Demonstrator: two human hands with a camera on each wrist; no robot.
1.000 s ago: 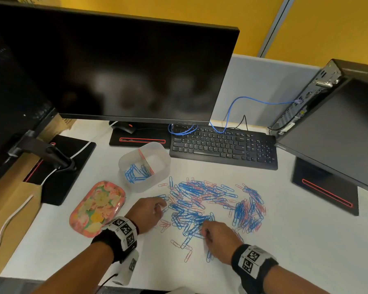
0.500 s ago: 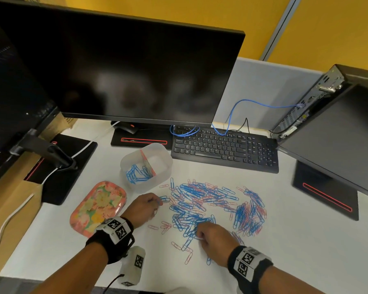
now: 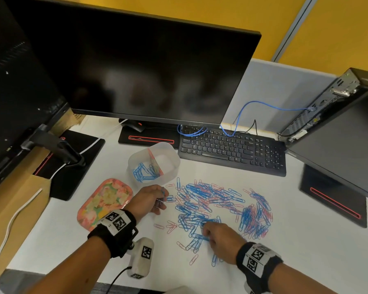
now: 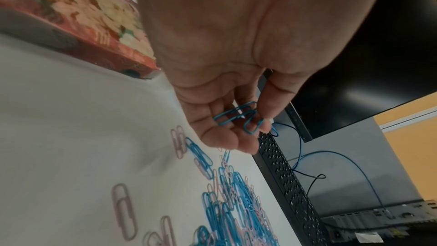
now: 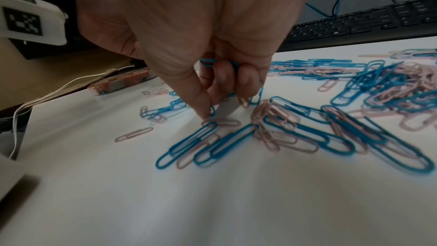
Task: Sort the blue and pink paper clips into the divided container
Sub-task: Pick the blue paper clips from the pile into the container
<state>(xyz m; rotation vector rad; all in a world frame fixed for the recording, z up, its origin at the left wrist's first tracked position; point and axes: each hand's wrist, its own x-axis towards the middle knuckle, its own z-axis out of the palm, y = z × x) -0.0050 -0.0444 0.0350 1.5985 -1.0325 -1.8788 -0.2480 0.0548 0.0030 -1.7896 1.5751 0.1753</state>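
A spread of blue and pink paper clips [image 3: 217,206] covers the white desk. A clear divided container [image 3: 154,162] stands behind it, with blue clips [image 3: 143,172] in its left compartment. My left hand [image 3: 149,200] hovers at the pile's left edge, just in front of the container, and pinches a few blue clips [image 4: 238,117] between thumb and fingers. My right hand [image 3: 219,236] is down on the near side of the pile, its fingers curled round blue clips [image 5: 220,64] while the thumb tip [image 5: 203,108] touches the desk among loose clips.
A floral tray [image 3: 105,201] lies left of my left hand. A black keyboard [image 3: 232,149] sits behind the pile, under a large monitor [image 3: 136,71]. Monitor stands [image 3: 334,198] flank the desk at right and left. A blue cable [image 3: 253,111] runs behind the keyboard.
My left hand has risen slightly off the desk toward the container with blue clips in its fingers. My right hand has shifted a little leftward along the pile's near side.
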